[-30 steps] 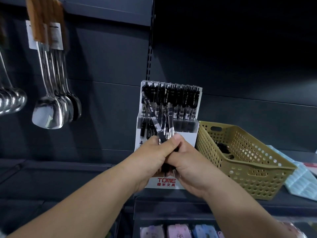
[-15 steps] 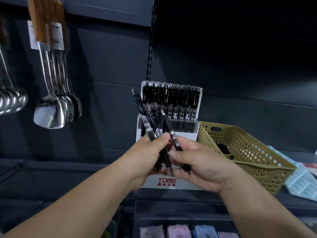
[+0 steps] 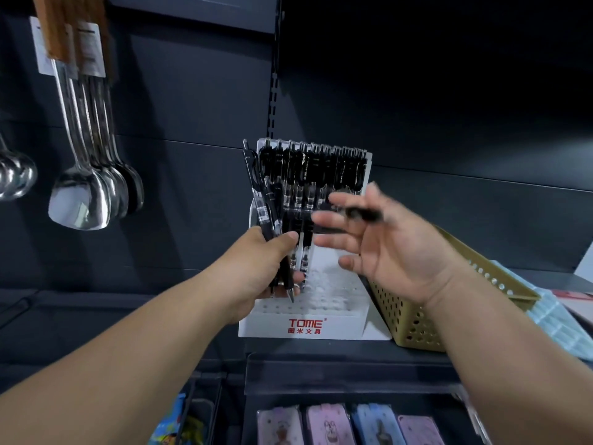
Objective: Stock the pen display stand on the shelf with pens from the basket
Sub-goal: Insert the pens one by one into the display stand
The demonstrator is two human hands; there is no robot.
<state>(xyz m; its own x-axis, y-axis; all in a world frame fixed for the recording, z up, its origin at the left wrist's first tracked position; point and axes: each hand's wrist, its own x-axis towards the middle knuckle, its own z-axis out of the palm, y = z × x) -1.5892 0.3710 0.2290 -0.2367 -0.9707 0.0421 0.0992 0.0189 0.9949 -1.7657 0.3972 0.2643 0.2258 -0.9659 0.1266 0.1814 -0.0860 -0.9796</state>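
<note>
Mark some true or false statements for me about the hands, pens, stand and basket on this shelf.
1. The left hand grips a bundle of black pens. True.
2. The tan perforated plastic basket stands left of the white pen display stand with red lettering. False: it stands to the right of it.
3. The stand's front holes are all filled. False: most of the front holes are bare, and pens fill the back row.
4. Shiny steel spatulas hang at the left. True.
5. The right hand holds nothing. False: it holds a single black pen, which is blurred.
</note>
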